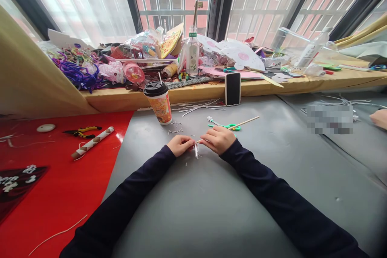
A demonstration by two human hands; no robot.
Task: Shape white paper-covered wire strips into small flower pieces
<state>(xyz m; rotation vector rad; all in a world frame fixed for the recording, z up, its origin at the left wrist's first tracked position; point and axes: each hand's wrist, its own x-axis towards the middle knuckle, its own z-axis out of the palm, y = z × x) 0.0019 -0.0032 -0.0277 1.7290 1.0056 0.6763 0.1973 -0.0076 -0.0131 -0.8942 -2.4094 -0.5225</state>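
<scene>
Grey table (211, 209) below a cluttered barred-window sill (193, 88), both hands, left hand (180, 145) and right hand (218, 140), pinching a thin wooden stick (242, 123).

bright daylight from barred windows (181, 4), overexposed curtain (81, 0), soft shadows, wide-angle bending at edges, one pixelated patch (330, 119)

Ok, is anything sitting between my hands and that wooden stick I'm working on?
Nothing visible: the right hand already grips the wooden stick, and the left hand pinches the white strip at its near end.
</scene>
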